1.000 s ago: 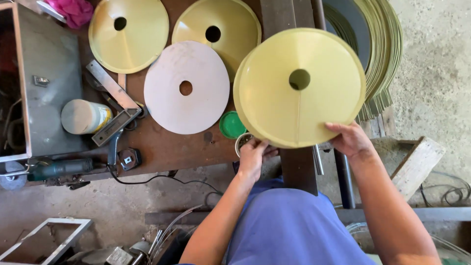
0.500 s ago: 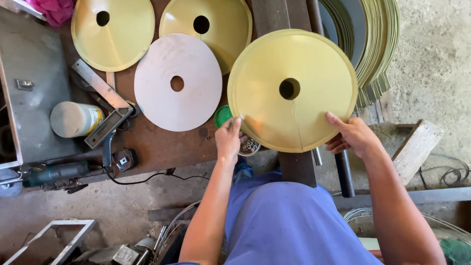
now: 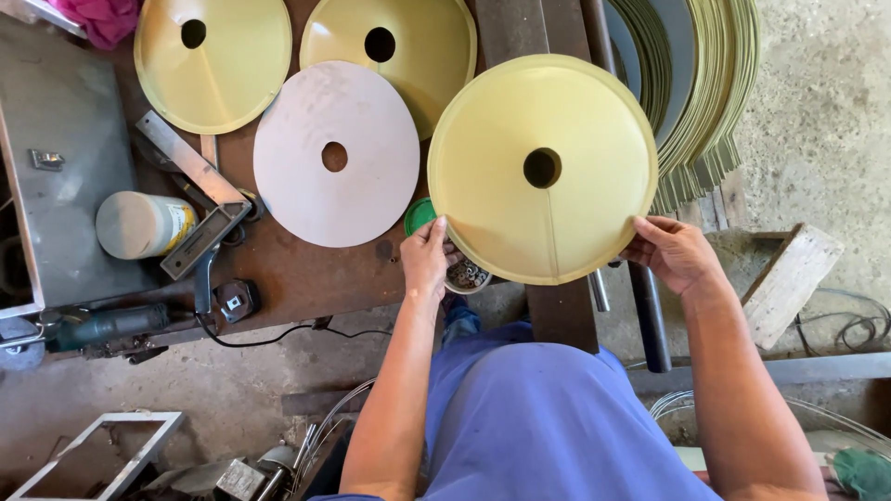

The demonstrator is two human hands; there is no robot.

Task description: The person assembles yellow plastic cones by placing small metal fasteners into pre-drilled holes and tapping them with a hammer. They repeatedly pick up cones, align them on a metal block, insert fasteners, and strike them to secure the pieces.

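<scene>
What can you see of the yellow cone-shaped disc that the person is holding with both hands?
The yellow cone disc is a shallow, round funnel shape, apparently thin painted sheet metal, with a round centre hole and one straight seam running from the hole to the near rim. It is held above the brown workbench. The left hand holds its lower left rim, the right hand its lower right rim.

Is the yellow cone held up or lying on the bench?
Held up: left hand and right hand grip opposite rims of the yellow cone.

Bare forearms — blue-violet clothing
</scene>
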